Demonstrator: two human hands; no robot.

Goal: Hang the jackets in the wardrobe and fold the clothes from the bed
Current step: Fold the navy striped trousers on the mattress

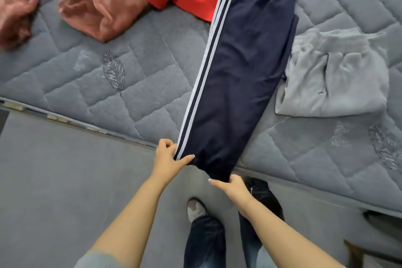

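While the navy track pants [243, 67] with white side stripes lie flat across the mattress [97, 76], left hand [167, 156] and right hand [232, 187] each pinch a cuff corner.

A single wide-angle view comes from a camera worn on the person's head, looking forward and steeply down. It sits close above the person's own forearms, which enter from the bottom edge at 6 o'clock and reach toward the centre. The left hand [166, 155] and right hand [231, 185] lie just below the middle of the frame, near the lens. The mattress [108, 76] fills the upper half, from 9 o'clock through 12 to 3 o'clock, its edge running slantwise from left down to right. The floor [54, 180] takes the lower left, toward 7 o'clock. The person's shoe [195, 208] shows almost straight below. Straight lines bow toward the corners.
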